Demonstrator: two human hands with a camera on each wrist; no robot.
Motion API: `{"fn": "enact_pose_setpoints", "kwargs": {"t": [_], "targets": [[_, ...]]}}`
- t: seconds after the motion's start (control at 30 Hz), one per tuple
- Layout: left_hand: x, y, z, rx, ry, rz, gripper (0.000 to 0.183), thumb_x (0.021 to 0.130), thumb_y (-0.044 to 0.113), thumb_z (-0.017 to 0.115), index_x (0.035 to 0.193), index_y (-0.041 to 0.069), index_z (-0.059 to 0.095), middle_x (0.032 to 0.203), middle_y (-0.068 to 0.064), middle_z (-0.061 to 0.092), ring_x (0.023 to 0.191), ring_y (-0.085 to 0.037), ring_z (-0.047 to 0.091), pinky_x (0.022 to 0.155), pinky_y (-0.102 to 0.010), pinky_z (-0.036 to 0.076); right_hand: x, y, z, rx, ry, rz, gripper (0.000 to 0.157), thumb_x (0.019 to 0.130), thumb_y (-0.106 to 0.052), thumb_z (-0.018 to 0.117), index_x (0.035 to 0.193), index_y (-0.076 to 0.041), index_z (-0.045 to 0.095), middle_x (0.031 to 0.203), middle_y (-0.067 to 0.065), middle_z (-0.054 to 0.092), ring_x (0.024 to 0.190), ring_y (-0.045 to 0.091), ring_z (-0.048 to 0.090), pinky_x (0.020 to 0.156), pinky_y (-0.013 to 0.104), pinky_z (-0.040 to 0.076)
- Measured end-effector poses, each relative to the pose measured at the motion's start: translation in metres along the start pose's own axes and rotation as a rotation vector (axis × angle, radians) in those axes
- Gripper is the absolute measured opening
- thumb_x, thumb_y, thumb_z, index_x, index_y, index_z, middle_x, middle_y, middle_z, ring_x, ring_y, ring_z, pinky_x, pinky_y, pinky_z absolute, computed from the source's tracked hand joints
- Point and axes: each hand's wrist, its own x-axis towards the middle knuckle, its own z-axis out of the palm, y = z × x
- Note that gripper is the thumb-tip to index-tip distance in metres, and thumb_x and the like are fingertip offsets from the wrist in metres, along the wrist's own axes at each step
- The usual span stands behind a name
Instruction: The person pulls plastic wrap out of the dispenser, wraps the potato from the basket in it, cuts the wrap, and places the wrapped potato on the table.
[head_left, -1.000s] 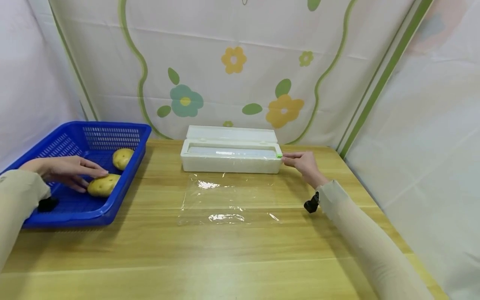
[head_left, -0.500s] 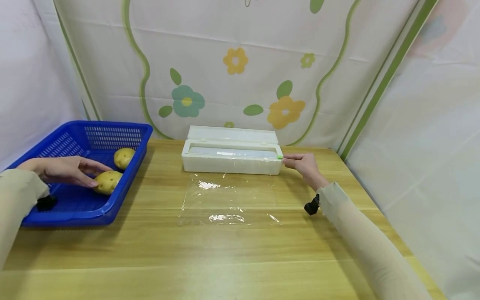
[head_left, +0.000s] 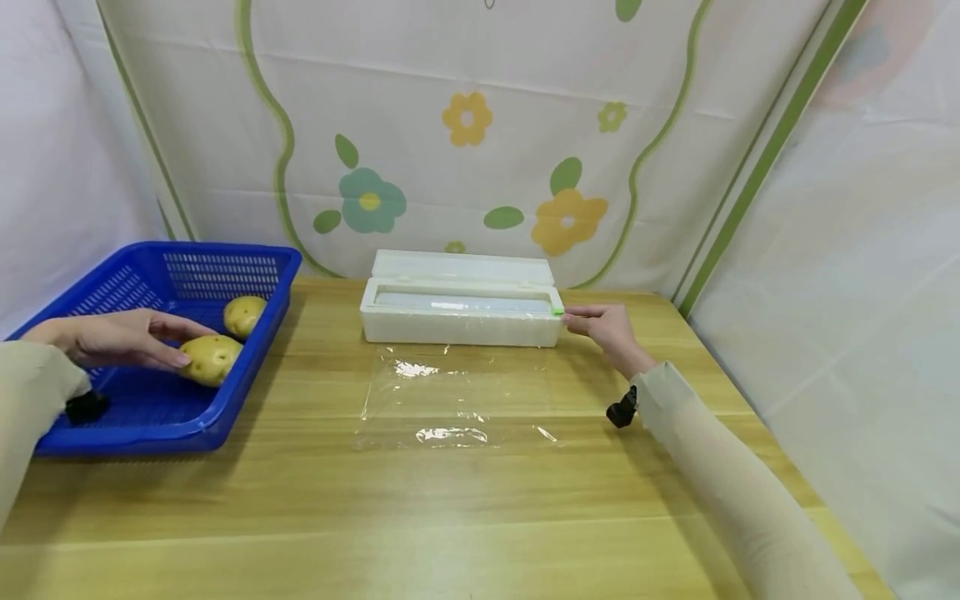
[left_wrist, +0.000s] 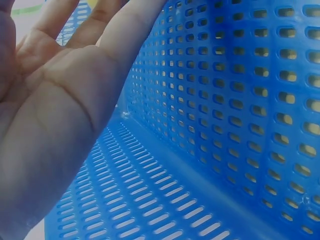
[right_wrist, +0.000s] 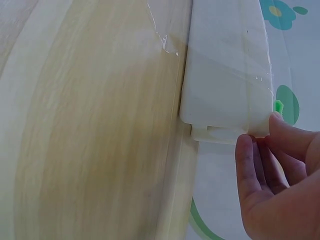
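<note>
In the head view, my left hand (head_left: 131, 340) reaches into the blue plastic basket (head_left: 217, 417) and grips a potato (head_left: 213, 360) by its left end, thumb on the near side. A second potato (head_left: 244, 316) lies behind it by the basket's right wall. In the left wrist view the palm (left_wrist: 60, 110) shows, but the held potato is mostly hidden. My right hand (head_left: 611, 333) holds the right end of a white cling film dispenser (head_left: 461, 327), its thumb (right_wrist: 287, 132) beside the small green slider (right_wrist: 278, 106). The dispenser's lid (head_left: 463, 267) stands open.
A clear sheet of cling film (head_left: 457, 400) runs from the dispenser's front onto the wooden table (head_left: 420, 533). Behind the dispenser hangs a white curtain (head_left: 420, 108) with printed flowers, and more white cloth (head_left: 862, 292) closes off the right side.
My left hand has shifted its fingers and thumb around the nearer potato, which has turned and come up slightly. My right hand and the dispenser stay put.
</note>
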Motion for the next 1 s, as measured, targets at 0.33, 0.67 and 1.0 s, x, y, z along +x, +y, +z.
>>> {"fn": "enact_pose_setpoints", "kwargs": {"t": [0.33,0.67,1.0], "targets": [[-0.004,0.01,0.004,-0.003,0.09,0.015,0.045,0.1,-0.004,0.046,0.13,0.026,0.061,0.129,-0.002,0.06,0.116,-0.019,0.058,0.095,-0.041,0.048,0.004,0.002,0.0,0.0,0.002,0.017,0.037,0.086,-0.014,0.078,0.119,0.001,0.069,0.118,0.017,0.067,0.109,0.038,0.062,0.098,0.047,0.045],[-0.015,0.029,0.008,0.082,0.289,0.079,0.043,0.1,-0.003,0.051,0.128,0.028,0.062,0.126,-0.002,0.061,0.112,-0.022,0.061,0.094,-0.046,0.048,0.0,-0.001,-0.001,0.039,0.003,-0.005,0.037,0.089,-0.009,0.075,0.122,0.007,0.065,0.119,0.02,0.065,0.109,0.038,0.062,0.098,0.048,0.044],[-0.029,0.049,0.023,0.141,0.475,0.186,0.049,0.097,-0.006,0.054,0.122,0.035,0.064,0.121,0.006,0.063,0.106,-0.015,0.063,0.085,-0.033,0.054,0.001,0.0,0.002,0.103,-0.004,0.01,0.037,0.088,-0.002,0.074,0.122,0.01,0.063,0.109,0.015,0.07,0.107,0.037,0.063,0.098,0.049,0.044]]}}
